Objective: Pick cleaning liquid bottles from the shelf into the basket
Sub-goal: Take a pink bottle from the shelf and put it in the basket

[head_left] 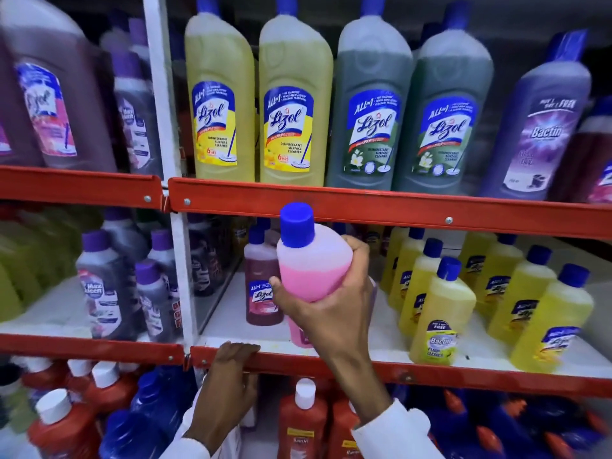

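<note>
My right hand is wrapped around a pink bottle with a blue cap, held tilted in front of the middle shelf. Behind it stand a dark red Lizol bottle and another pink bottle, partly hidden by my hand. My left hand rests with its fingers hooked over the red front rail of the middle shelf. No basket is in view.
Large yellow and green Lizol bottles fill the top shelf. Small yellow bottles stand at the right of the middle shelf, purple-capped ones at the left. Red and blue bottles crowd the bottom shelf. A white upright post divides the bays.
</note>
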A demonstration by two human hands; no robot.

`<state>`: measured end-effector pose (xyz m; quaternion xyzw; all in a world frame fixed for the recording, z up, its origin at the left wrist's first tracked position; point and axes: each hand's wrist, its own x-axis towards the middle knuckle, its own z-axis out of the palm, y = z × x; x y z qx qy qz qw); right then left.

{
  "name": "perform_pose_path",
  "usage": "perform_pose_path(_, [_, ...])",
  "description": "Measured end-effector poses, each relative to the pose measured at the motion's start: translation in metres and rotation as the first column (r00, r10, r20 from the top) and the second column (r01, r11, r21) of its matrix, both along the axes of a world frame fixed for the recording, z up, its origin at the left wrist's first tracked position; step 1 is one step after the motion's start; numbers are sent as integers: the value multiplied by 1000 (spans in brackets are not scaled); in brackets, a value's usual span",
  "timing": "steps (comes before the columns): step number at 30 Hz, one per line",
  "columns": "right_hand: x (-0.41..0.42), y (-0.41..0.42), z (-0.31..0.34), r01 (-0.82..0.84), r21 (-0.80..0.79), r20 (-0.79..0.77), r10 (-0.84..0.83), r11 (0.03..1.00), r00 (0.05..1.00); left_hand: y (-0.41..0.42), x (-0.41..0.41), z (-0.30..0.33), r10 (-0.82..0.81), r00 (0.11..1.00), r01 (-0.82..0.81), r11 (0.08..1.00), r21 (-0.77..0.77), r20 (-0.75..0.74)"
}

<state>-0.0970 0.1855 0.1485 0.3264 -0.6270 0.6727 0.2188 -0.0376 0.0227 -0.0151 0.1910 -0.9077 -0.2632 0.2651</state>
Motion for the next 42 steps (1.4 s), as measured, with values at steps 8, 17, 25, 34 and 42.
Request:
perform_pose_path(8, [0, 14, -16, -87, 50, 124, 80, 995, 989, 6, -3, 6, 21, 1000, -21, 1000, 15, 0])
perform_pose_path(17, [-21, 62, -59, -238, 13, 412, 212, 971, 886, 46, -3, 21, -26, 994, 32, 998, 54, -109])
perform_pose_path(25, [-33, 131, -101, -238, 80, 510, 166, 968, 844, 119, 5, 23, -342, 922, 361, 929, 79, -183])
perform_pose_path(34, [-23, 189, -235, -198, 259, 632, -11, 945, 775, 227, -5, -82, -387, 922, 350, 821, 451, -12])
perform_pose_path(42, [-31, 218, -354, -335, 517, 682, -142, 788, 718, 255, -25, -212, -232, 914, 24, 849, 527, 332])
